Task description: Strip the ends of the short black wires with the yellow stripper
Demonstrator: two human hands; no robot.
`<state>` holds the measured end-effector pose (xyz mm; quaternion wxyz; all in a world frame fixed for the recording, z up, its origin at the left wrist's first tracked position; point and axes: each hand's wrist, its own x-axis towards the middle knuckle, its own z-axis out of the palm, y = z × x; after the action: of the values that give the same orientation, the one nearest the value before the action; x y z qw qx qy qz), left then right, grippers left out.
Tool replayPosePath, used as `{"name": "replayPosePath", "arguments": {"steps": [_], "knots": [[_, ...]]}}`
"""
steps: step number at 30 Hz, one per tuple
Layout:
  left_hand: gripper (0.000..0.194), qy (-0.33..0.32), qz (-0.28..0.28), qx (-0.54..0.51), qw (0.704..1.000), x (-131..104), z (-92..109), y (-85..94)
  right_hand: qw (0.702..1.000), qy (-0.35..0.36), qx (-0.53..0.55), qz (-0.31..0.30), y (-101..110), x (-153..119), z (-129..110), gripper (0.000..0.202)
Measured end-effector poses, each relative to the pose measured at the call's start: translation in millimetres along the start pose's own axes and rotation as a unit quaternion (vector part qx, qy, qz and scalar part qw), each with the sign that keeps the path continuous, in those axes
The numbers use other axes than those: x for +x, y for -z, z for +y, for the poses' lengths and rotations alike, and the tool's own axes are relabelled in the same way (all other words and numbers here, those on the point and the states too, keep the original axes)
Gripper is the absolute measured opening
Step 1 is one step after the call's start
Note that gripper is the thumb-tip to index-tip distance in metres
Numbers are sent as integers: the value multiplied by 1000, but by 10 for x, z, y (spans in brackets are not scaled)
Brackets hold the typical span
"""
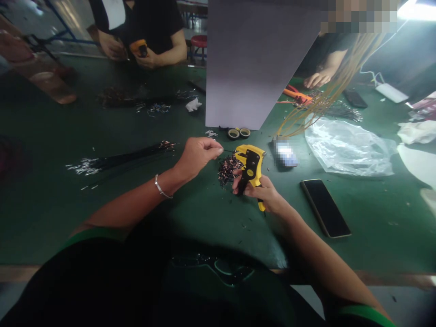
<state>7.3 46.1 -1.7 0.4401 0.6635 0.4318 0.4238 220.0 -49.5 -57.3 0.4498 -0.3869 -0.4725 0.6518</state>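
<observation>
From a distance, my left grip (pixel 198 156) pinched a thin black wire (pixel 229 151) that ran to the head of the yellow wire stripper (pixel 254 165); whether its tip had entered, I could not tell. My right grip (pixel 261 190) clasped the stripper's handles over the desk (pixel 200 222). Good work, I judged, called for a straight wire, fingertips clear, and one even squeeze.

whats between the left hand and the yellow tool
In the head view, a thin dark wire runs from the left hand to the yellow tool; just below it in the picture lies a pile of small dark and coppery pieces.
</observation>
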Motion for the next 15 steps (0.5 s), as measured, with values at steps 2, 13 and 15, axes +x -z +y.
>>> {"name": "replayPosePath", "arguments": {"steps": [2, 13, 15], "knots": [[5, 37, -21, -35, 998, 33, -24, 11, 1000, -4, -4, -9, 4, -4, -14, 53], [3, 72, -81, -73, 991, 124, -60, 38, 998, -17, -6, -60, 21, -4, -77, 55], [2, 68, -82, -74, 992, 125, -61, 38, 998, -15, -10, -57, 18, 0, -79, 54]]}}
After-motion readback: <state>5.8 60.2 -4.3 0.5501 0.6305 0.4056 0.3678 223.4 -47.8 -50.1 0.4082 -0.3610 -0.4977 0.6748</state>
